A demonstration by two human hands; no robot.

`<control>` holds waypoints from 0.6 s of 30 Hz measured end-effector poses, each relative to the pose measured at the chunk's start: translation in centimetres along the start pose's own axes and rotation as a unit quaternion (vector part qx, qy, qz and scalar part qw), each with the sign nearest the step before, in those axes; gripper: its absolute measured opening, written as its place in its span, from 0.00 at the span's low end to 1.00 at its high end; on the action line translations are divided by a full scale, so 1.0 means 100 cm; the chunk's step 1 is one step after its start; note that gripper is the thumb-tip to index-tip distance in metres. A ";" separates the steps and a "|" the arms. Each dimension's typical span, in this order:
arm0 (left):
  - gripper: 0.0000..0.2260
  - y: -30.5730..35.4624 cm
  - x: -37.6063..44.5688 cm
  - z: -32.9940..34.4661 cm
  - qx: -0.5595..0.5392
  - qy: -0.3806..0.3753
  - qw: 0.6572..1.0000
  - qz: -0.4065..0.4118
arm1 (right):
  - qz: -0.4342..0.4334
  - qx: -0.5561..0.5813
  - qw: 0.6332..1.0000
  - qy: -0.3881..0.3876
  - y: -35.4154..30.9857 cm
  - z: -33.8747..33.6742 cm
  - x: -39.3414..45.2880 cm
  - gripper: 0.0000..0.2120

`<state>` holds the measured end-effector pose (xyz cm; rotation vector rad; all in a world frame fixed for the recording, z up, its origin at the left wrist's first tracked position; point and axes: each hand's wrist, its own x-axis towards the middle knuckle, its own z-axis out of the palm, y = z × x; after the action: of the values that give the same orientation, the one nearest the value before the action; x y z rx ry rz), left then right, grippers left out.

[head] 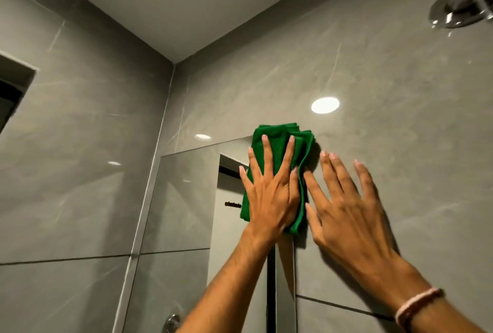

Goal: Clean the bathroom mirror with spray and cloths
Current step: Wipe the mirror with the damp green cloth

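Observation:
A frameless rectangular mirror [186, 199] hangs on the grey tiled wall, its top right corner covered by a folded green cloth [280, 136]. My left hand [269, 194] lies flat on the cloth with fingers spread, pressing it against the mirror's upper right corner. My right hand [349, 207] is flat on the wall tile just right of the cloth, fingers apart, holding nothing; its thumb is close to the cloth's right edge. No spray bottle is in view.
A chrome shower head [461, 4] sticks out at the top right. A dark recessed niche [13, 87] sits in the left wall. A chrome fitting [172, 322] shows at the bottom, left of my left forearm. The mirror reflects a doorway and a wall hook.

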<state>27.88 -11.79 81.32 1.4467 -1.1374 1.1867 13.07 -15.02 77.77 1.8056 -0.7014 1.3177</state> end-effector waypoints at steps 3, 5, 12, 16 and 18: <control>0.25 -0.027 0.022 0.001 -0.009 0.038 0.999 0.014 | -0.016 -0.037 0.999 0.015 -0.002 0.011 0.007 0.33; 0.25 -0.062 0.044 -0.003 -0.016 0.043 0.999 -0.024 | -0.016 -0.054 0.998 0.024 -0.001 0.014 0.011 0.34; 0.28 -0.287 0.042 -0.017 -0.001 0.046 0.944 -0.326 | -0.015 -0.090 0.990 0.106 0.000 0.043 0.020 0.34; 0.30 -0.327 -0.036 -0.017 -0.043 0.037 0.896 -0.439 | -0.024 -0.103 0.988 0.110 0.001 0.042 0.024 0.34; 0.30 -0.315 -0.066 -0.016 -0.058 0.050 0.878 -0.472 | -0.022 -0.100 0.990 0.101 0.002 0.037 0.024 0.34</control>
<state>57.89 -4.76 72.07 1.5283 -0.2992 0.4699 15.57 -18.16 79.47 1.4974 -0.6544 1.3284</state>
